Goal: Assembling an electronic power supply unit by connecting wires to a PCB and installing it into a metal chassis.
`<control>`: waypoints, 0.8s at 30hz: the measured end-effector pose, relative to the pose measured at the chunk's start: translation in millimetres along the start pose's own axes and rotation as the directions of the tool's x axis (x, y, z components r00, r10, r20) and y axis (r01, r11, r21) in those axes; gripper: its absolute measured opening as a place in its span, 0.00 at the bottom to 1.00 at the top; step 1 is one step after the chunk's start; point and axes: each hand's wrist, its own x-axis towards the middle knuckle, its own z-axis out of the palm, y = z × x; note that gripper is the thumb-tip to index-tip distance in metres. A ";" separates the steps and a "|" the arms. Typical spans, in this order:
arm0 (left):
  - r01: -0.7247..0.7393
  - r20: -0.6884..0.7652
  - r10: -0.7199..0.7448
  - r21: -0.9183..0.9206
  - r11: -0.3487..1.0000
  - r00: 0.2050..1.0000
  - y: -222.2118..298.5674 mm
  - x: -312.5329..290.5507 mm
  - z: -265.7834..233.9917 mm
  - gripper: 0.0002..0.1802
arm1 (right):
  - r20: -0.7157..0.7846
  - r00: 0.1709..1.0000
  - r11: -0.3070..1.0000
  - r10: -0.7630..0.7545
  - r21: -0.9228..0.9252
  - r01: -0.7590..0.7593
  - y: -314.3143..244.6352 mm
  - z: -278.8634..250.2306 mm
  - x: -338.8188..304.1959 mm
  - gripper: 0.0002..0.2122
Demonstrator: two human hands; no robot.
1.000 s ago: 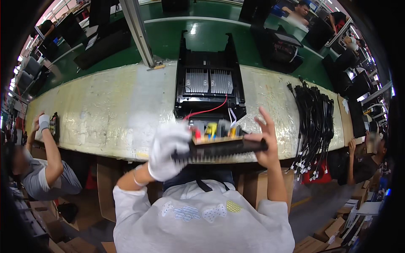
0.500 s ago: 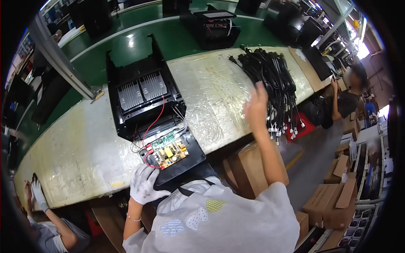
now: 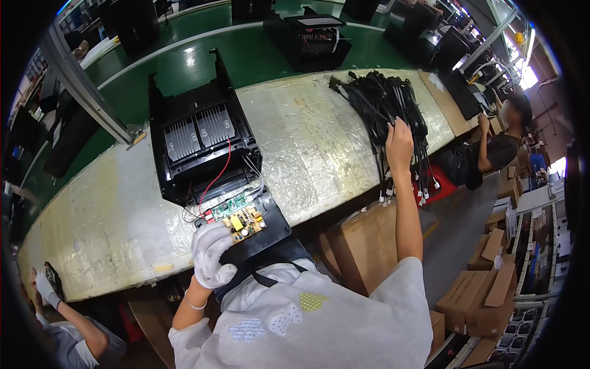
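Lying limp toward the right end of the cream, film-covered bench (image 3: 307,138), the thick bundle of thin black cables (image 3: 399,101) drapes its small white plastic plugs (image 3: 421,195) past the front edge. The bare right hand (image 3: 399,146) is at its near part, the grip narrow – fingertips drawn together on the dark strands, though I cannot tell how many they pinch. One cable should be light and soft but prone to snagging among its neighbours, so it is probably best held along the jacket rather than by a plug. The white-gloved left hand (image 3: 210,255) lies at the left edge of the tan circuit board (image 3: 246,222), thumb apart from the half-curled fingers; whether that grip pinches anything I cannot tell. Held elsewhere than at its rim, that stiff board would likely prove fragile. It rests on a flat black plate (image 3: 275,221) in front of the black housing with silvery finned heat sinks (image 3: 203,167). Half a second ago the right hand was blurred and spread just left of the cables; now it has reached them – and the glove has come up over the board's lower left corner, which showed then
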 end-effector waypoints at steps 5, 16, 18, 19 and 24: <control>0.059 0.113 -0.036 -0.205 0.977 0.993 12.0 44.3 16.0 0.21 | -0.035 0.988 0.939 0.153 0.317 -0.134 -4.8 -7.7 -0.8 0.09; 0.072 0.304 0.013 -0.265 0.962 0.953 20.2 85.0 35.6 0.22 | 0.344 0.920 0.972 0.185 0.071 -0.222 -2.2 23.4 56.1 0.24; 0.079 0.310 0.015 -0.288 0.954 0.951 20.8 84.8 38.2 0.22 | 0.485 0.817 0.938 0.312 -0.023 -0.345 -10.2 42.9 73.8 0.22; 0.093 0.316 0.010 -0.308 0.947 0.949 20.5 83.3 37.5 0.22 | 0.485 0.819 0.939 0.308 -0.019 -0.342 -8.9 53.6 76.8 0.22; 0.150 0.317 -0.046 -0.312 0.938 0.947 12.0 73.3 23.8 0.22 | 0.072 0.991 0.992 0.113 0.055 -0.117 45.1 52.6 83.3 0.14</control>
